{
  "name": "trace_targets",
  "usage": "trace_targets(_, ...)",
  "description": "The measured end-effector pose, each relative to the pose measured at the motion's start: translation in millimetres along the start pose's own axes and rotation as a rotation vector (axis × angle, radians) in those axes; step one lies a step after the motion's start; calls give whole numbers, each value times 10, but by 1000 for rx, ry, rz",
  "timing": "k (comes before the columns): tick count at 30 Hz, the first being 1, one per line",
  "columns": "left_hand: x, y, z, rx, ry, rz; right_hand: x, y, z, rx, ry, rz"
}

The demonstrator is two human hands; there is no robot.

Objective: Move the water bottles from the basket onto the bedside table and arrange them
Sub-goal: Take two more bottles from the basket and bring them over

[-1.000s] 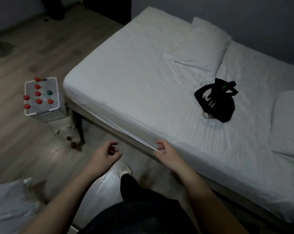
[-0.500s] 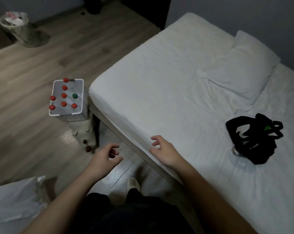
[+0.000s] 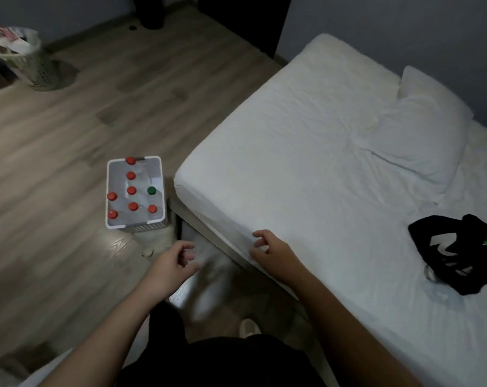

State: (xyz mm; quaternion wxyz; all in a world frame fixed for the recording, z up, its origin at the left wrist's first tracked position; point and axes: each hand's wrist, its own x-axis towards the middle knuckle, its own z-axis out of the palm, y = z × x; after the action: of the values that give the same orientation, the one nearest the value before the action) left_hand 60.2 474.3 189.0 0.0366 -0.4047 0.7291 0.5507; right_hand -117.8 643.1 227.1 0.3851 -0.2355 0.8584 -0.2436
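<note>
Fingers (image 3: 185, 256) loosely curled and empty on both hands.
Left hand (image 3: 171, 265) hovers over the floor (image 3: 55, 149), right hand (image 3: 274, 251) at the bed (image 3: 306, 163) edge; water bottles (image 3: 131, 190) stand in the white basket (image 3: 144, 227) beside the bed corner.

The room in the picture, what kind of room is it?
Most likely a bedroom. There is a big white bed with a pillow lying on it, and a wooden floor beside it where a basket of bottles stands.
</note>
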Motion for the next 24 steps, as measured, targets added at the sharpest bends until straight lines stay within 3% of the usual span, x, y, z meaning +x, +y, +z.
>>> trace_targets(10,678,-403,-1449,190,-32,21,690,-1339,732,-22,-14,-34)
trace_targets(19,1278,-631,-1849,138,151,-79,1701,-1799,1051,-55,-83,-33)
trace_targets(24,1674,-938,-1974,121,293,-106,2354,-1875,1342,-152,-206,13)
